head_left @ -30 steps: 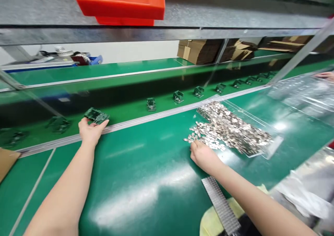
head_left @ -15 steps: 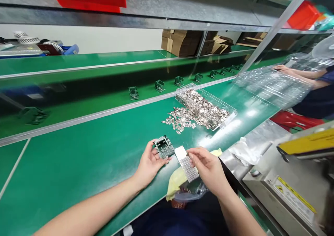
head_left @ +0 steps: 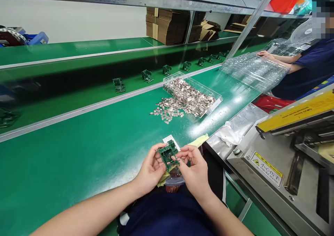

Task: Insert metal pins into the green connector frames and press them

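Both hands meet over my lap at the near edge of the green bench (head_left: 78,152). My left hand (head_left: 151,170) grips a small green circuit board (head_left: 169,156) by its left side. My right hand (head_left: 191,168) pinches at the board's right edge with thumb and forefinger; whether a small part is in them I cannot make out. A white gridded strip (head_left: 171,139) pokes out just behind the board. Farther out lies a clear tray (head_left: 214,102) of small silvery metal pieces, with loose ones (head_left: 167,110) spilled onto the bench.
A row of green boards (head_left: 146,76) rides the conveyor belt beyond the metal rail. A grey machine (head_left: 284,166) with a yellow warning label stands at right. Another person in dark blue (head_left: 308,65) handles clear blister trays (head_left: 255,69). Cardboard boxes (head_left: 167,25) are stacked behind.
My left hand took a board from the conveyor and brought it to my lap. My right hand left the metal pieces and came in to the board's right edge.
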Action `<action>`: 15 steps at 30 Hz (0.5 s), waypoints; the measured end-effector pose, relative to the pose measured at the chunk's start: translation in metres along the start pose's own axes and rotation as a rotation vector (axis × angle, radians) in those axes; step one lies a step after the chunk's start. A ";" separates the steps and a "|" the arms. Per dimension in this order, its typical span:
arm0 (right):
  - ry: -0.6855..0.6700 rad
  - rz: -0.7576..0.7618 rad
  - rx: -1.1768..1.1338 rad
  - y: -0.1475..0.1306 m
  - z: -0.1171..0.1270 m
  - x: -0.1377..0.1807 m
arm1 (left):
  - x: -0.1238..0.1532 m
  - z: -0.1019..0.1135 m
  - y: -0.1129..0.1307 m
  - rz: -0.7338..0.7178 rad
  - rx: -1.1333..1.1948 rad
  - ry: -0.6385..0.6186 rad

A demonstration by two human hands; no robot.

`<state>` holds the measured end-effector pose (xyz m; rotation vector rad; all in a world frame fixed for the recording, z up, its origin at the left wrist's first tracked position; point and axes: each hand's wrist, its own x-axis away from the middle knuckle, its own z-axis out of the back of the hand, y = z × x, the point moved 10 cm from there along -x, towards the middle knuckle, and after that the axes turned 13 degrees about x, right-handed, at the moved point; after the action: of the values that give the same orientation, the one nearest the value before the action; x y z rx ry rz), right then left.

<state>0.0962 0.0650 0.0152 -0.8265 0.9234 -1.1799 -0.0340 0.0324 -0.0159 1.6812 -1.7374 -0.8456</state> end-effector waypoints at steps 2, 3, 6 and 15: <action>0.005 -0.004 0.018 0.003 -0.004 0.000 | 0.000 -0.001 0.000 0.005 0.013 -0.003; 0.007 -0.006 0.024 0.003 -0.005 0.000 | 0.001 -0.001 0.000 0.007 0.021 -0.005; 0.016 -0.012 0.034 0.003 -0.007 0.001 | 0.001 -0.002 -0.001 0.015 0.033 -0.010; 0.002 -0.011 0.095 -0.002 -0.010 0.005 | 0.001 0.006 0.004 -0.041 -0.087 0.064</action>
<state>0.0868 0.0592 0.0120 -0.7549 0.8583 -1.2251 -0.0411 0.0320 -0.0171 1.6732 -1.6062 -0.8641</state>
